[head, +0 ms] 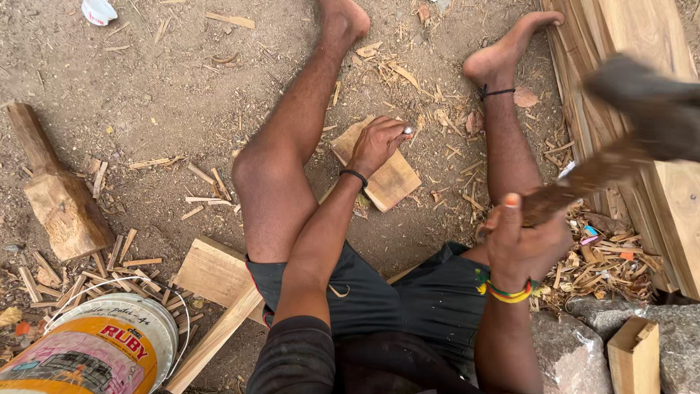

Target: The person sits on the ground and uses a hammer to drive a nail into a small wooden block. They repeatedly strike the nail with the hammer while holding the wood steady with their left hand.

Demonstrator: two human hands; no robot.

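Flat pale wooden block [386, 179] lies on the dirt between the seated person's bare legs, steadied there by the left hand [377, 144], whose fingers pinch a small metal tool [407, 130] upright against the block's far edge, probably so a blow can drive it. Right of the block, the right hand [526, 244] is clenched round the handle of a dark wooden mallet [642, 124], raised and motion-blurred. Left of the block rests a heavy wooden maul [58, 193]. Nearer, lower left of the block, lies a round white plastic bucket [102, 350] bearing a pink and yellow label.
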